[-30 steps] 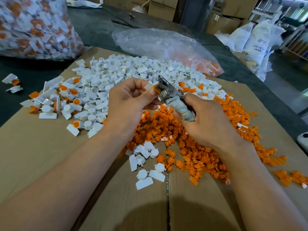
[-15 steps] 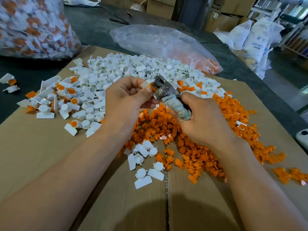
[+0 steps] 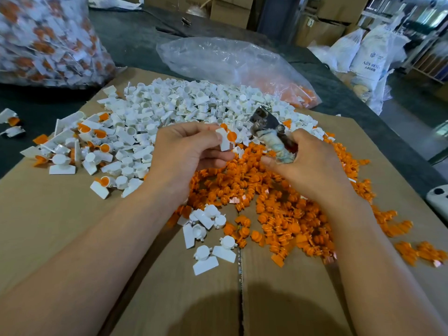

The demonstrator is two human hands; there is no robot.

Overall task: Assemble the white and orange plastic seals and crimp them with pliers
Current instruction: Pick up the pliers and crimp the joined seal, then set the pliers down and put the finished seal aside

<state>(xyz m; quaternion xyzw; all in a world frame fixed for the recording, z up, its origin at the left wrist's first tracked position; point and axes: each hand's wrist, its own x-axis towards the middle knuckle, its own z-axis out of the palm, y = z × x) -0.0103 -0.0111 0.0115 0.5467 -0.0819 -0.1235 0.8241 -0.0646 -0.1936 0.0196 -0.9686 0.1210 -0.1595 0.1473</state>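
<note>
At the middle of the cardboard sheet [image 3: 60, 226], above the meeting of the two loose piles, one assembled seal [image 3: 226, 140] is held in the air. It is a white tab with an orange disc seated in its round end. The left hand [image 3: 189, 151] pinches the white tab between thumb and curled fingers, with the orange end turned towards the right hand. The right hand [image 3: 312, 166] has its fingers wrapped round the cloth-bound handles of the pliers [image 3: 269, 127]. The metal head points up and away. The head stands just beside the seal and apart from it; whether it is open cannot be told.

Beneath the hands lies the pile of orange inserts [image 3: 291, 214], spreading to the right. Beyond it is the pile of white bodies [image 3: 184, 103]. To the left, a looser group of seals with orange fitted [image 3: 97, 141] rests on the cardboard. A small cluster of white bodies [image 3: 208, 229] lies near the seam between the forearms.

Off the sheet, two seals [image 3: 11, 122] lie on the dark table cover [image 3: 135, 44]. A clear bag holding orange parts [image 3: 232, 66] lies behind the white pile. A full bag of white and orange seals [image 3: 46, 37] stands at far left. White sacks [image 3: 371, 59] and cartons [image 3: 230, 8] stand in the background.
</note>
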